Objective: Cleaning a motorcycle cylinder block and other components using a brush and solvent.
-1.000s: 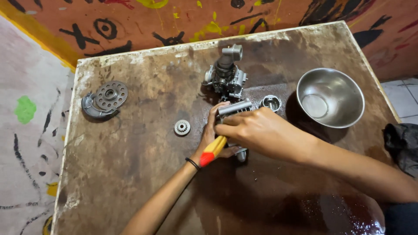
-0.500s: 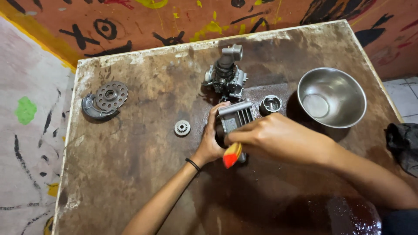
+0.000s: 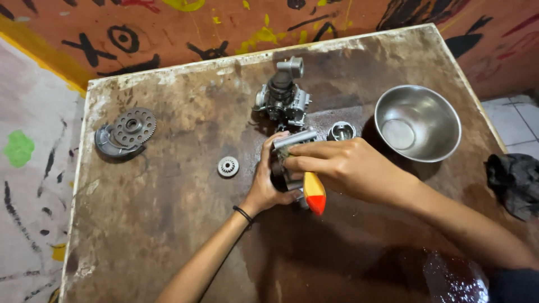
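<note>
My left hand (image 3: 268, 180) grips a small grey metal engine part (image 3: 293, 140) near the middle of the brown table (image 3: 168, 224), steadying it from the left. My right hand (image 3: 342, 168) reaches over from the right and holds a screwdriver with a yellow and red handle (image 3: 314, 192), its handle end pointing toward me. The screwdriver's tip is hidden behind my fingers and the part. A carburetor (image 3: 282, 98) stands just beyond the hands, and a small round metal cap (image 3: 341, 132) lies next to my right hand.
A steel bowl (image 3: 443, 120) sits at the right. A small gear (image 3: 228, 166) lies left of my hands, and a larger toothed disc assembly (image 3: 126, 132) near the left edge. A dark rag (image 3: 514, 179) hangs off the right side. A painted wall runs behind.
The screwdriver handle has swung from pointing lower left to pointing down and right, under my right hand. Both hands stayed on the metal part.
</note>
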